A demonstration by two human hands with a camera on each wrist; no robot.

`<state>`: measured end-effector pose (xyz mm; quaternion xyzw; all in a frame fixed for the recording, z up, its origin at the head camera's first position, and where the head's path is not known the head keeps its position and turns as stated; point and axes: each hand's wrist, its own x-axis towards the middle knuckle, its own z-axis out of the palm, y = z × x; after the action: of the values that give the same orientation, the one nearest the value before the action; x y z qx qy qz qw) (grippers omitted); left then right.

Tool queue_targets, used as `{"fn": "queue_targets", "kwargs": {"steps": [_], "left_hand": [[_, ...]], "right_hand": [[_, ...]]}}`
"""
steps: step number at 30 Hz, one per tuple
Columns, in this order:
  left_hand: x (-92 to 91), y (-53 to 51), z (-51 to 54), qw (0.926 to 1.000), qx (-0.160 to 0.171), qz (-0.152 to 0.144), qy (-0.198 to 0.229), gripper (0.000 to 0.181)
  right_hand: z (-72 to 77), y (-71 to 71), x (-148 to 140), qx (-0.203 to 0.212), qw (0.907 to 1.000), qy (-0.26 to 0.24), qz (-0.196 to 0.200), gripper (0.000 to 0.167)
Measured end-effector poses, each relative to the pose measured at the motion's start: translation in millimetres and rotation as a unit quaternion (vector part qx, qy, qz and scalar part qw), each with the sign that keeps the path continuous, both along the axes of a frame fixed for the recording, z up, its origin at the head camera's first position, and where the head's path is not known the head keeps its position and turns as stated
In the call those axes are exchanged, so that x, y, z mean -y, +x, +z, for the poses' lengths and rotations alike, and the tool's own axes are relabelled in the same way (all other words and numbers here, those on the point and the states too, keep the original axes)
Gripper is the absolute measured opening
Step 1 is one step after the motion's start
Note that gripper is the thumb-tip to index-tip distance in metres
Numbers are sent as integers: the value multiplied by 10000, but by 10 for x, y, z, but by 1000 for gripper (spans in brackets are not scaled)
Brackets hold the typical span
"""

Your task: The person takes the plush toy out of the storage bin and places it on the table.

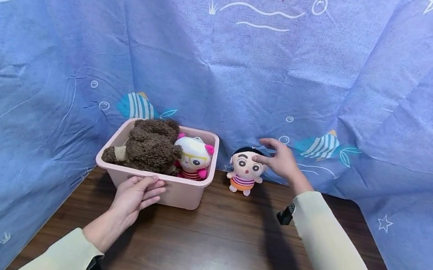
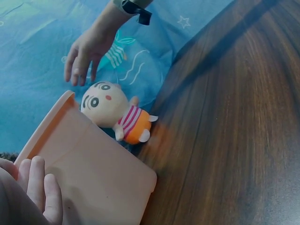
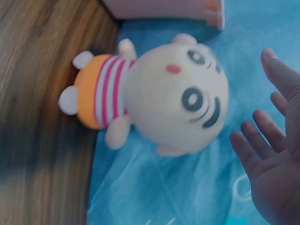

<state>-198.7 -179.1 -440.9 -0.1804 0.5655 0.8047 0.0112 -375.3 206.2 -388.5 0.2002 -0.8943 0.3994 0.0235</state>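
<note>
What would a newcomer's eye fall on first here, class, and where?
Probably the round-headed doll in striped top and orange bottoms, upright on the table right of the pink bin; the right hand is open near its head. Next, the shaggy brown plush toy in the bin's left side, beside a white-headed toy with yellow glasses. The left hand touches the bin's front.

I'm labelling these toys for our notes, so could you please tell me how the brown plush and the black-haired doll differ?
The brown plush lies in the pink bin; the black-haired doll is upright outside it. The brown plush is shaggy, the black-haired doll smooth-looking. The brown plush is also bulkier than the black-haired doll. Both look like stuffed toys.
</note>
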Motion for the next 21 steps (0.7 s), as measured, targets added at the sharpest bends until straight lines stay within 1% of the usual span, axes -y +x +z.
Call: {"fn": "queue_targets", "kwargs": {"steps": [4, 8, 10, 13, 16, 19, 21], "left_hand": [[-3, -14, 3, 10000, -25, -3, 5, 25], [10, -18, 4, 10000, -32, -12, -13, 25], [21, -13, 4, 10000, -17, -2, -37, 25], [35, -3, 4, 10000, -10, 21, -64, 25], [35, 4, 4, 10000, -3, 43, -69, 24], [24, 3, 0, 10000, 5, 65, -35, 24], [12, -1, -4, 10000, 24, 53, -39, 24]], "right_hand": [[109, 16, 119, 16, 9992, -246, 304, 63], [243, 46, 361, -15, 9970, -349, 692, 61], [302, 58, 526, -77, 9959, -296, 855, 61], [366, 62, 784, -79, 9951, -107, 982, 63], [387, 52, 997, 17, 9945, 93, 1041, 64], [363, 22, 1178, 126, 9933, 273, 1119, 66], [334, 2, 1282, 125, 9923, 376, 1177, 67]]}}
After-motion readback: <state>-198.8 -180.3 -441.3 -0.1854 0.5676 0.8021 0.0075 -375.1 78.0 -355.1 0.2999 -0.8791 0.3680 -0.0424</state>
